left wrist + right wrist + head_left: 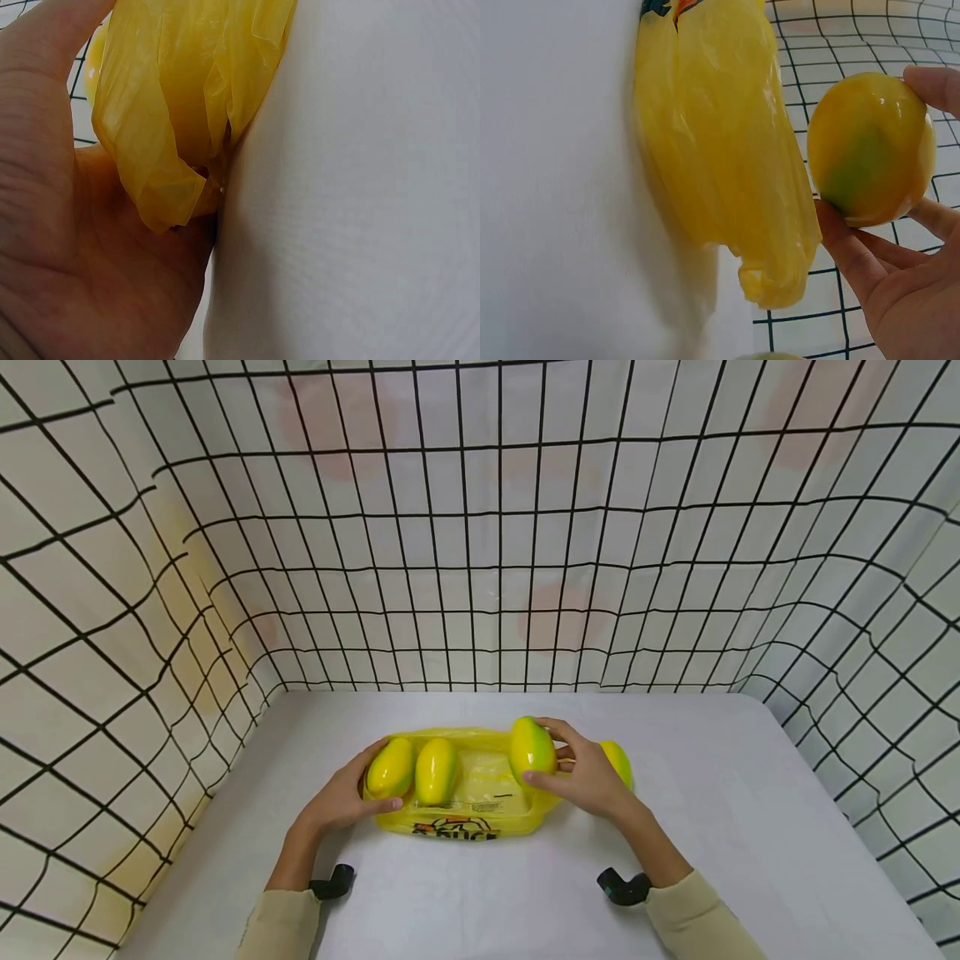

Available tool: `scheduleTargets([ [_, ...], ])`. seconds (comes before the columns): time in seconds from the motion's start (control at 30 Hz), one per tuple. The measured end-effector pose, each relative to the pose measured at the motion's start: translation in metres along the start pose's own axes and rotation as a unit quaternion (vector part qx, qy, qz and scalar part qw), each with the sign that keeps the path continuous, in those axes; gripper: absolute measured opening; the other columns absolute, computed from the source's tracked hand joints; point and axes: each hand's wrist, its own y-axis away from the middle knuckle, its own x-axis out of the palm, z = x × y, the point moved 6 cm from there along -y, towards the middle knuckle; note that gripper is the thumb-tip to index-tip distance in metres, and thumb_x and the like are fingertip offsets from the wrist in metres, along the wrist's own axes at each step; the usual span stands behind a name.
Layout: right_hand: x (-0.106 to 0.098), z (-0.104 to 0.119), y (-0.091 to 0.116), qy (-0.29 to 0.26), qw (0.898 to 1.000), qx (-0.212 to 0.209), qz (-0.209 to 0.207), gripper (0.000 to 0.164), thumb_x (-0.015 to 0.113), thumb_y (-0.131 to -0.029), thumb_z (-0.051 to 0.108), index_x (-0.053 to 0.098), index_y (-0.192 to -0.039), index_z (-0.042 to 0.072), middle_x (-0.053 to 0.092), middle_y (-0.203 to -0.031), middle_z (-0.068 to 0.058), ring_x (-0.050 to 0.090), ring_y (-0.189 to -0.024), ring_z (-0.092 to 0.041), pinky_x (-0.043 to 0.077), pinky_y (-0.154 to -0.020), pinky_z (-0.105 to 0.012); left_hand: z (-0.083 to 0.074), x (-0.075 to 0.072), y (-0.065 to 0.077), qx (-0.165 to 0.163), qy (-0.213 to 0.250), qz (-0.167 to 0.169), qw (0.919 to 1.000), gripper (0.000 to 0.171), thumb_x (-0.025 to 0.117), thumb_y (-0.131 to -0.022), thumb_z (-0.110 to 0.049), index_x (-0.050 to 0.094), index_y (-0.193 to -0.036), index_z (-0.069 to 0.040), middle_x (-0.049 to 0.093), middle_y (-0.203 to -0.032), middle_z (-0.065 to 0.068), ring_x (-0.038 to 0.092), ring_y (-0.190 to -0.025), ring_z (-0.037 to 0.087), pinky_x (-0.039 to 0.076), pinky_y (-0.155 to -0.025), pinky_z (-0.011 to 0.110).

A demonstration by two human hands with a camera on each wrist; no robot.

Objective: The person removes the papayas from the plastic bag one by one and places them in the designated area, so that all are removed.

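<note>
Black wire grid panels (480, 514) fence three sides of a white tabletop (465, 910), where a glossy yellow-green mango (531, 752) is held up over the right part of an opened yellow plastic bag (525, 822). A person's right hand (588, 777) pinches the fruit between thumb and fingers, the thumb on its near side; the right wrist view shows it raised clear of the surface and apart from the bag's edge. Two more fruits, a leftmost mango (390, 768) and a second mango (437, 772), lie side by side in the left half of the bag. At that end, the left hand (347, 795) grips the bag, thumb at the front rim and fingers round the far side, with plastic bunched against the palm in the left wrist view and most fingertips hidden. Black and orange printing marks the bag's front, too creased to read with certainty. Just beyond the right hand, and partly hidden by it, a fourth mango (618, 764) rests outside the bag. Beige sleeves (281, 927) cover both forearms, a black wrist device (333, 882) showing at each cuff; pale pink blotches tint the white backdrop (555, 618) behind the grid.
</note>
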Motion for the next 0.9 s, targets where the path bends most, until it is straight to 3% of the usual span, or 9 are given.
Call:
scheduleTargets([
  [0.37,-0.018,-0.008,0.01,-0.004,1.0,0.001,-0.013,0.082,0.087,-0.082,0.04,0.044,-0.152,0.034,0.051,-0.148,-0.015,0.065,-0.118,-0.03,0.061,-0.094,-0.038,0.001,0.002,0.0,-0.004,0.003,0.005,1.0,0.116,0.081,-0.074,-0.061,0.02,-0.165,-0.025,0.034,-0.167,0.012,0.042,-0.147,0.038,0.032,-0.117,0.07],
  [0.9,-0.044,-0.012,0.019,0.024,0.999,-0.012,-0.038,0.081,0.085,-0.084,0.041,0.043,-0.153,0.033,0.052,-0.149,-0.015,0.065,-0.12,-0.033,0.057,-0.102,-0.05,0.003,-0.001,-0.001,0.01,-0.001,-0.002,1.0,0.112,0.081,-0.077,-0.059,0.021,-0.165,-0.024,0.034,-0.167,0.012,0.041,-0.148,0.04,0.032,-0.117,0.071],
])
